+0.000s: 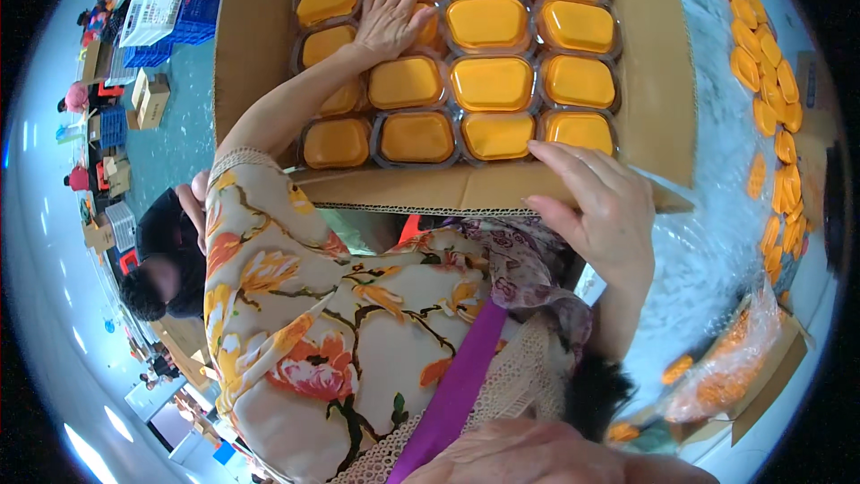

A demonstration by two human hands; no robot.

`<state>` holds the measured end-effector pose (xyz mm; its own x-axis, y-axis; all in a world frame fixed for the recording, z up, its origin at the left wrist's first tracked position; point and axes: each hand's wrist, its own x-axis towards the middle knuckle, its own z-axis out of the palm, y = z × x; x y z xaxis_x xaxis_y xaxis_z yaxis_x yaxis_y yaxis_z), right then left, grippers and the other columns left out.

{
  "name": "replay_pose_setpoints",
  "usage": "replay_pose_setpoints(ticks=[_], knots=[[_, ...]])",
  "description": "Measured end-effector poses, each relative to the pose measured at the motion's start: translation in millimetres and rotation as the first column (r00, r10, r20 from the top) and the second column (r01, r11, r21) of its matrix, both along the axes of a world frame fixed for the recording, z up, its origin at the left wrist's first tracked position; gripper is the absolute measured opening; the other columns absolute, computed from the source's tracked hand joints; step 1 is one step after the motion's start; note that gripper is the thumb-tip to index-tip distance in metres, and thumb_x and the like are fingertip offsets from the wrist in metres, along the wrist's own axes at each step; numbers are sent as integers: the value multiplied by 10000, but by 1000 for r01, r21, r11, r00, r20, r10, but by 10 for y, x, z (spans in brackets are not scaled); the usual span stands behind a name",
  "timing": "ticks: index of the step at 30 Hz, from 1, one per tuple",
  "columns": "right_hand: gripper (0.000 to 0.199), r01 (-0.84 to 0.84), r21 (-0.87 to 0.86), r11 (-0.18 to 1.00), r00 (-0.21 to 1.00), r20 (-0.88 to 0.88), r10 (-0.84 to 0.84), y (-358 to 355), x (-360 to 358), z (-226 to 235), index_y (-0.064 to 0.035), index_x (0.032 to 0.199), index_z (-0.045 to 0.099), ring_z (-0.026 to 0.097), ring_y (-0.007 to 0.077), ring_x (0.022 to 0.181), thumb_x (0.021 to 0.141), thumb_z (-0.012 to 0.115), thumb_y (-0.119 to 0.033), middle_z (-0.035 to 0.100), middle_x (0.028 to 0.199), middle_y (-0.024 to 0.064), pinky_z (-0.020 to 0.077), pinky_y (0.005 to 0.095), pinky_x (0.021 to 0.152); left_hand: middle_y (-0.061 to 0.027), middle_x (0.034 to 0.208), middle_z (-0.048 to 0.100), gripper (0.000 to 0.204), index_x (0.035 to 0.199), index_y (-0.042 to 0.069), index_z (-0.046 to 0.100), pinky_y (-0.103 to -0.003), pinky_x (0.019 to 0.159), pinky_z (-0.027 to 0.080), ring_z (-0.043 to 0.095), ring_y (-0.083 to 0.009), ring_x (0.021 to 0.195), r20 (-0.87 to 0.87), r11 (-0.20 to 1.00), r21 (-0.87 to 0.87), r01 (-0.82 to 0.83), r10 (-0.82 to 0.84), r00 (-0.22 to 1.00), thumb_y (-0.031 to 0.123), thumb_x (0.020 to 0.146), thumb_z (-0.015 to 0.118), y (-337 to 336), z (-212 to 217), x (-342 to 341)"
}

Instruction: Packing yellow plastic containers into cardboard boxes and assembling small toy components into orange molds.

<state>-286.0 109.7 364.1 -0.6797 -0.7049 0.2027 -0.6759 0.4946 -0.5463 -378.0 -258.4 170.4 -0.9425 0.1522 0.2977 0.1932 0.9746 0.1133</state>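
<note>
A large open cardboard box (457, 188) holds rows of clear plastic tubs with orange-yellow lids. My left hand (391, 16) lies palm down with fingers spread across the tubs in the box's far left part, partly covering them. Its arm crosses the left side of the box. At the near right corner, my right hand (598, 202) has its fingers stretched out and its thumb apart. Its fingertips are at the near edge of an orange-lidded tub (578, 131), over the box's near wall; whether they touch it I cannot tell.
Many loose orange lids (766, 63) lie along the pale surface to the right. A box with a clear plastic bag (730, 367) of orange pieces stands at the lower right. Another person (166, 255) is at the left, near stacked crates (157, 4).
</note>
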Motion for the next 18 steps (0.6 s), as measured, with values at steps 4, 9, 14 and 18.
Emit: replay_pose_setpoints(ticks=[4, 9, 14, 18], knots=[[433, 25, -19, 1000, 1000, 2, -25, 0, 19, -27, -97, 1104, 630, 634, 222, 852, 742, 708, -321, 667, 998, 47, 517, 341, 694, -180, 1493, 248, 673, 1438, 118, 296, -576, 1071, 186, 201, -425, 1364, 32, 996, -86, -11, 14, 999, 558, 934, 366, 144, 295, -5], [439, 38, -37, 999, 999, 4, -38, 41, 31, -74, -102, 1110, 626, 634, 219, 855, 748, 704, -336, 667, 981, 44, 517, 340, 686, -186, 1473, 290, 712, 1422, 93, 320, -565, 1054, 217, 246, -412, 1348, -84, 975, -38, 219, -221, 972, 599, 922, 342, 689, 381, -436], [440, 57, -31, 998, 998, 26, -56, 9, 61, -55, -96, 1103, 627, 629, 227, 832, 752, 696, -353, 664, 966, 49, 513, 341, 675, -182, 1477, 287, 696, 1436, 121, 308, -548, 1045, 261, 275, -415, 1333, -92, 965, -154, 211, -226, 970, 592, 925, 354, 924, 60, -597], [442, 63, -44, 997, 998, 27, -62, -8, 44, -24, -88, 1099, 625, 626, 233, 818, 757, 690, -360, 661, 954, 54, 509, 336, 673, -184, 1413, 387, 691, 1375, 132, 421, -549, 982, 305, 368, -428, 1261, -184, 956, -128, 263, -283, 941, 629, 894, 383, 945, -14, -636]])
